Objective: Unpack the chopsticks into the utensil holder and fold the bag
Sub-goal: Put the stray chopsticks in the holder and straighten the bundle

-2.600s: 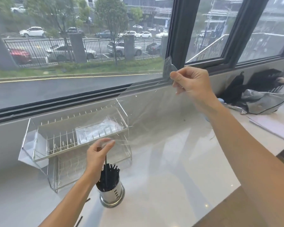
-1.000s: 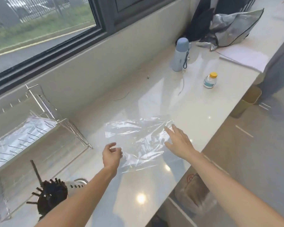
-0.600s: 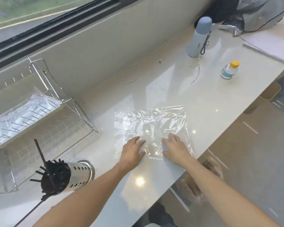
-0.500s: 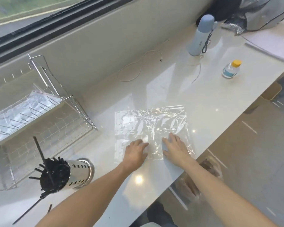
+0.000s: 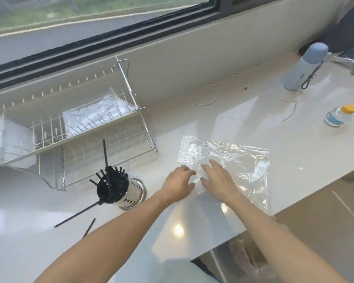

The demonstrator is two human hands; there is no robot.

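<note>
Both palms flat, left hand (image 5: 179, 183) and right hand (image 5: 218, 178) pressing the clear bag (image 5: 233, 160) near the table's (image 5: 223, 121) front edge, chopsticks (image 5: 110, 176) already potted; best smoothing outward before creasing.

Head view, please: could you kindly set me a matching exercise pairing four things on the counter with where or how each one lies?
Things:
1. clear bag
2. utensil holder
3. loose chopsticks
4. small bottle

Places or states:
A. stands upright, full of black chopsticks
B. lie on the counter beside the holder
C. spread flat under both hands
D. stands far right, yellow cap

Pairs: 1-C, 2-A, 3-B, 4-D
</note>
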